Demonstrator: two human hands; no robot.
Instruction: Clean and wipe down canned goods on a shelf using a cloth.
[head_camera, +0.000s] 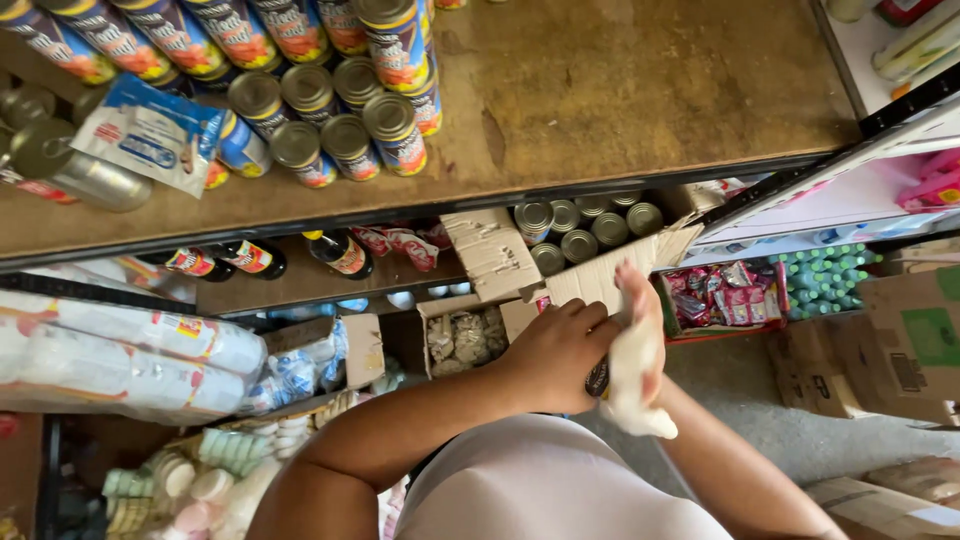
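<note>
The small dark can (597, 378) sits between both hands below the wooden shelf: left hand (556, 352) closed around it, right hand (640, 340) pressing a white cloth (634, 385) on it. A loose grip could drop it.

One head-worn camera looks steeply down past the person's chest onto a wooden shelf (620, 90), which fills the top of the view. It sits close above that shelf; lower shelves and the floor beneath it lie farther off, toward the bottom edge.
</note>
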